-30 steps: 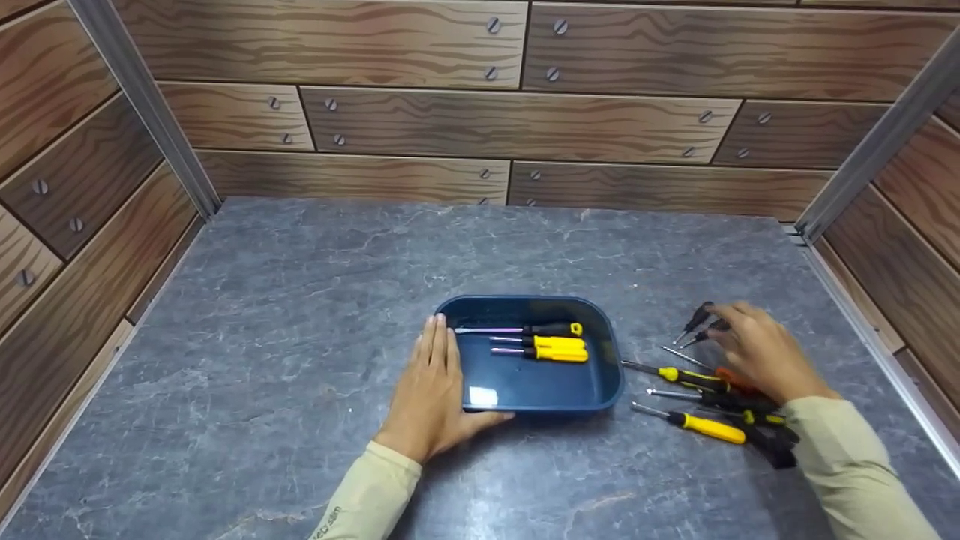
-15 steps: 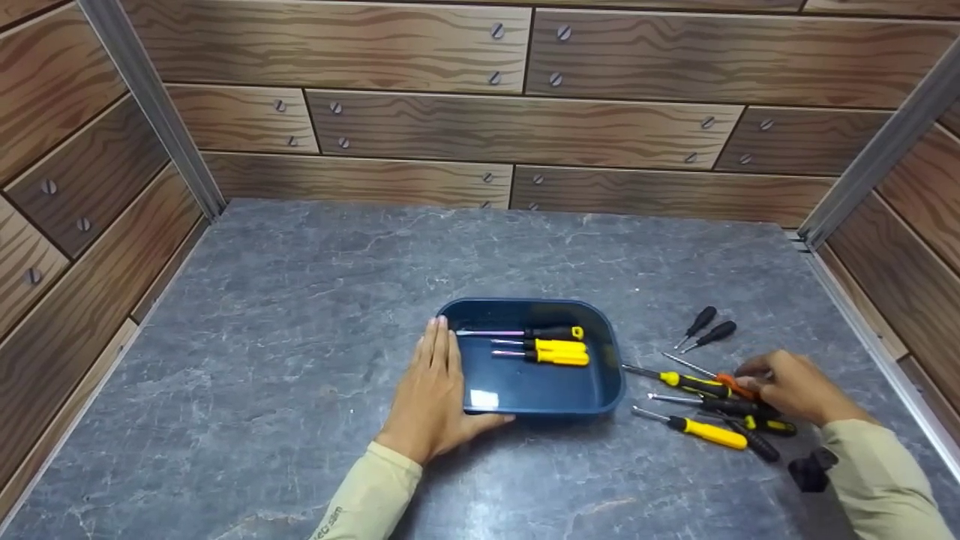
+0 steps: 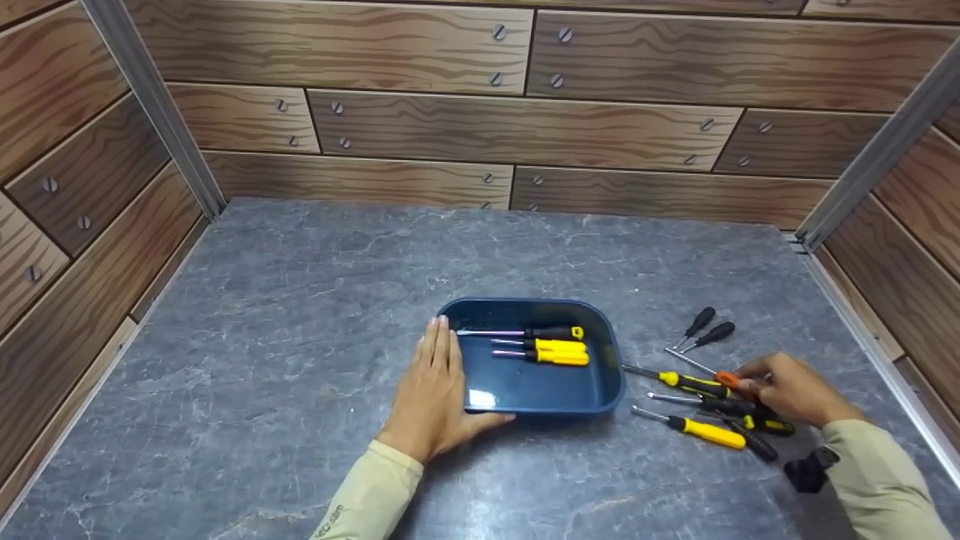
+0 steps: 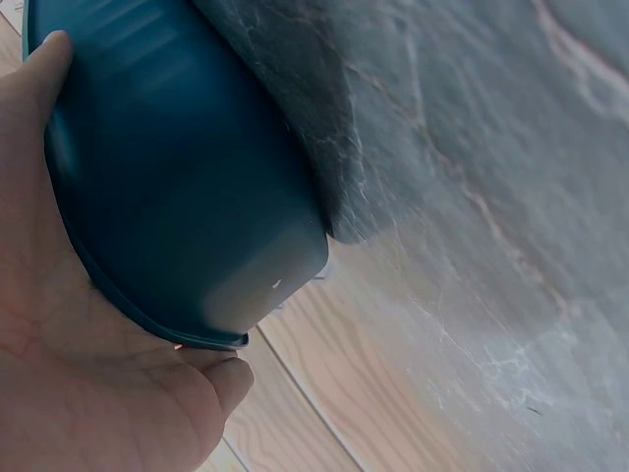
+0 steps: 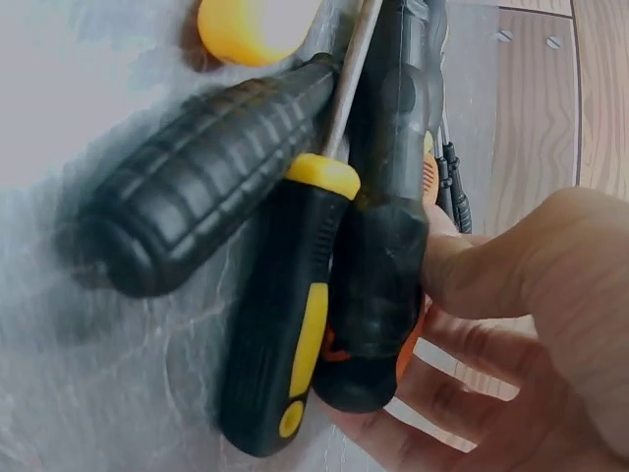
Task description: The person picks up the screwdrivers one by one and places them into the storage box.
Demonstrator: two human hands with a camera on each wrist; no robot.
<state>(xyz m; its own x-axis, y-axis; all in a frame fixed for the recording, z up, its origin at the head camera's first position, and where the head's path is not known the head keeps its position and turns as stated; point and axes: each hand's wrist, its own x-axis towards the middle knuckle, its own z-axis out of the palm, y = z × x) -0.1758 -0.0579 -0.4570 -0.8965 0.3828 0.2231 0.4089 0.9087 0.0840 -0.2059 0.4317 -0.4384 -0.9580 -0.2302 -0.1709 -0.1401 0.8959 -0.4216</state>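
In the head view my left hand [image 3: 424, 397] lies along the left end of a dark blue tray [image 3: 525, 409], with straight fingers and the thumb along its front. The left wrist view has its palm against the wall of the tray [image 4: 177, 197]. Inside the tray are a black-handled screwdriver [image 3: 551, 332] and two small yellow-handled screwdrivers [image 3: 562, 358]. At the right, my right hand [image 3: 806, 390] pinches an orange-handled screwdriver [image 3: 727, 379]. In the right wrist view its handle is mostly hidden behind a thick black screwdriver handle [image 5: 378, 285].
Close around the right hand lie a yellow-and-black screwdriver [image 3: 694, 384], a black one [image 3: 731, 406] and a yellow one [image 3: 712, 433]. Two small black screwdrivers [image 3: 705, 322] lie beyond. Plank-patterned walls [image 3: 420, 124] enclose the grey marbled table [image 3: 300, 300].
My right hand has come from the two small black screwdrivers down to the orange-handled one and now pinches it. That screwdriver has shifted slightly. The left hand stays at the tray.
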